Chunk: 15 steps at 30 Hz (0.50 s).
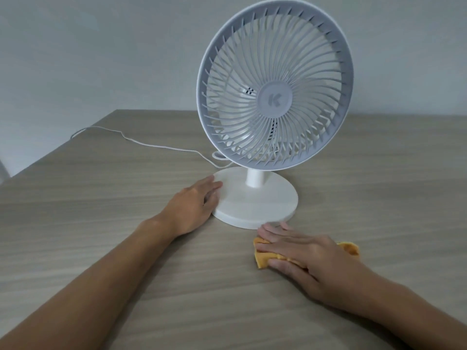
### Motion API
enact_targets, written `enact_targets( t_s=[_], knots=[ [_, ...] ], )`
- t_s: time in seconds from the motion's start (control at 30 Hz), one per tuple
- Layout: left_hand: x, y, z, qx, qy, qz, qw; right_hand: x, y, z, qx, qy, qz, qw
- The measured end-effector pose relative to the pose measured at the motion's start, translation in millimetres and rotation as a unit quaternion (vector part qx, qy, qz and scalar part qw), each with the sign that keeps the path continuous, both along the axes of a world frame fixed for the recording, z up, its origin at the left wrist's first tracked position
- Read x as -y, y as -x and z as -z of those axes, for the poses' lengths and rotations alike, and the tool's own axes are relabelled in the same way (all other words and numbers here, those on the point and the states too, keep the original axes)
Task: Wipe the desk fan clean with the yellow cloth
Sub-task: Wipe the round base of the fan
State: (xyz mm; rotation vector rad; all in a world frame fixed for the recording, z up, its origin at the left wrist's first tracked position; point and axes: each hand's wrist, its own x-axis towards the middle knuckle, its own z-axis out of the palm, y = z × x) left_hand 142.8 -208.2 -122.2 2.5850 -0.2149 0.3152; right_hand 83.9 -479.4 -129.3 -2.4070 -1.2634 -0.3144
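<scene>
A white desk fan stands upright on the wooden table, its round grille tilted slightly back above a round white base. My left hand rests with straight fingers against the base's left rim. The yellow cloth lies flat on the table just in front of the base. My right hand presses down on it with flat fingers, and the fingertips reach the base's front edge. Most of the cloth is hidden under that hand; a corner shows to its right.
The fan's white cord runs from behind the base across the table to its far left edge. A plain grey wall stands behind. The table's left edge slants away at the far left.
</scene>
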Motion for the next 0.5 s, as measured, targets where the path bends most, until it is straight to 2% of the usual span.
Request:
enact_targets(
  t_s=[0.1, 0.2, 0.23, 0.3, 0.37, 0.43, 0.5],
  knots=[
    [-1, 1, 2, 0.007, 0.024, 0.006, 1.0, -10, 4, -6, -0.006, -0.074, 0.025, 0.997],
    [-4, 2, -3, 0.074, 0.136, -0.023, 0.988, -27, 12, -31, 0.052, -0.207, 0.051, 0.976],
    [-6, 2, -10, 0.102, 0.2, -0.055, 0.973, -33, 15, -43, 0.08, -0.249, 0.059, 0.963],
    [-10, 5, -37, 0.142, 0.346, -0.113, 0.92, -46, 17, -70, 0.151, -0.298, 0.084, 0.939],
    [-13, 11, -77, 0.17, 0.472, -0.094, 0.86, -62, 14, -99, 0.213, -0.32, 0.103, 0.917],
    [-15, 15, -117, 0.177, 0.526, -0.042, 0.83, -79, 6, -127, 0.237, -0.347, 0.111, 0.901],
    [-13, 19, -147, 0.161, 0.539, 0.026, 0.826, -96, -4, -150, 0.221, -0.376, 0.12, 0.892]
  ],
)
